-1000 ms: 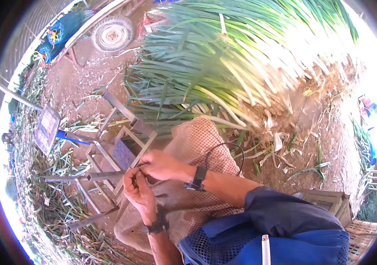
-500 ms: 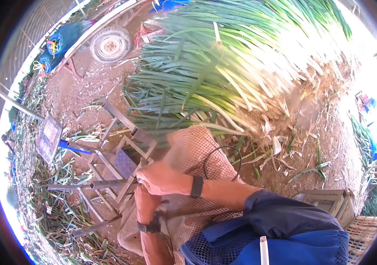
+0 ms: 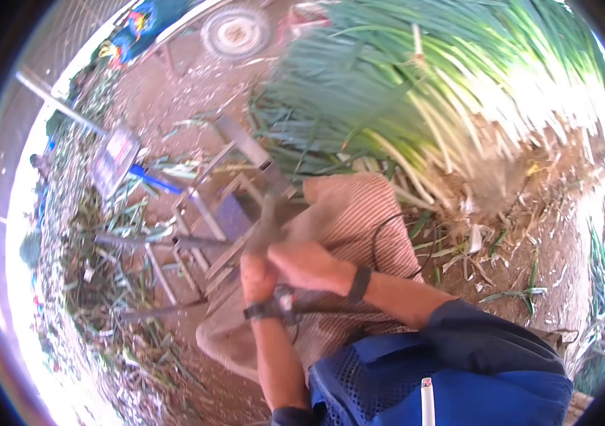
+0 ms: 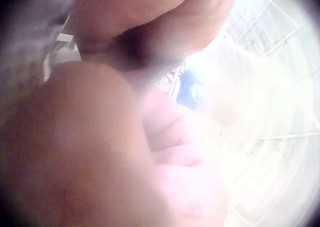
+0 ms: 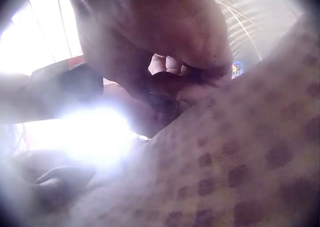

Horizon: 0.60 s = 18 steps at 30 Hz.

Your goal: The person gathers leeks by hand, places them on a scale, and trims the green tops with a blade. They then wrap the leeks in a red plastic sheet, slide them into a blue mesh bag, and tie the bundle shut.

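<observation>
Over the checked cloth (image 3: 359, 206) on the lap, the two hands meet, both blurred in the head view. The left hand (image 3: 258, 275) points upward, its fingers hidden behind the right hand (image 3: 306, 265), which comes in from the right side. In the left wrist view, the left hand (image 4: 80, 142) fills the lower left, bent close against other skin. Bent fingers of the right hand (image 5: 160, 37) show above the checked cloth (image 5: 240, 162) in the right wrist view. Whether anything lies between the fingers cannot be made out.
A metal frame (image 3: 245, 145) stands just left of the hands, near a panel on a pole (image 3: 115, 162). Long green onions (image 3: 416, 106) lie piled beyond the cloth. A wheel (image 3: 235, 33) is at the top; leaf scraps (image 3: 125, 334) cover the ground at left.
The hands, slightly apart at first with fingertips near a thin dark piece, have come together. The head view has shifted, so the frame and the onions sit further right and higher.
</observation>
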Available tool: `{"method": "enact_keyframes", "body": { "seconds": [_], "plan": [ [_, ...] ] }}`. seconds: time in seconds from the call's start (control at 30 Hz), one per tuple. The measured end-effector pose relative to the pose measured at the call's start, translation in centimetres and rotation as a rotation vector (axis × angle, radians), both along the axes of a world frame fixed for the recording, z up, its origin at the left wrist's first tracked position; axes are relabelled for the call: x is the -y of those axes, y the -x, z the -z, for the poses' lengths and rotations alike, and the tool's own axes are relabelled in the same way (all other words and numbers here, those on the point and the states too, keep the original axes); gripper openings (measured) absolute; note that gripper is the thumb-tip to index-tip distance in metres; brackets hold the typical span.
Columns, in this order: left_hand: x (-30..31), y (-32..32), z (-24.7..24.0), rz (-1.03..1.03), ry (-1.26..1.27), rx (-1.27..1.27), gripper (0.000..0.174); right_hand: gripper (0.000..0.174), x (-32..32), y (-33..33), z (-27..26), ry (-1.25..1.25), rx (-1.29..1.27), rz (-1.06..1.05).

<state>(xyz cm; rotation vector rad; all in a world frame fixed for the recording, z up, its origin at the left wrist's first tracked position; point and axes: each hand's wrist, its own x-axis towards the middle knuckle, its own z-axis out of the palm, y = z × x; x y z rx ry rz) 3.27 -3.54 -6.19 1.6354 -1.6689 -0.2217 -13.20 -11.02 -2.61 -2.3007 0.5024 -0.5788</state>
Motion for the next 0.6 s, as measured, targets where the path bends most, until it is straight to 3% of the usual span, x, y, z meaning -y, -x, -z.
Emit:
{"method": "enact_keyframes", "body": {
  "seconds": [0.03,0.1,0.2,0.3,0.33,0.4,0.47,0.6],
  "plan": [
    [-0.6,-0.6,2.5,-0.026,-0.083,-0.109,0.029,0.012,0.3,-0.1,-0.3,0.012,-0.039,-0.028],
    [-1.4,-1.2,6.4,-0.21,-0.318,0.016,0.028,0.011,0.4,-0.4,-0.7,0.046,-0.069,-0.071],
    [-0.9,-0.4,6.1,-0.32,-0.513,0.2,0.026,0.009,0.4,-0.6,-0.8,0.088,-0.035,-0.129],
    [0.4,-0.3,7.3,-0.34,-0.192,-0.53,0.027,0.01,0.4,-1.0,-0.3,0.038,-0.021,-0.076],
    [1.4,1.0,4.4,-0.328,-0.147,-0.785,0.029,0.015,0.9,-1.1,0.4,0.066,0.0,0.016],
    [2.3,1.8,1.6,-0.288,-0.1,-1.04,0.032,0.017,1.5,-1.4,0.2,0.105,-0.037,0.108],
    [2.6,1.7,0.7,-0.241,-0.109,-1.045,0.035,0.019,1.8,-1.9,0.4,0.153,-0.11,0.164],
    [2.5,1.2,-1.2,-0.18,-0.092,-0.938,0.039,0.018,2.5,-1.7,0.7,0.221,-0.219,0.084]
  ]
}}
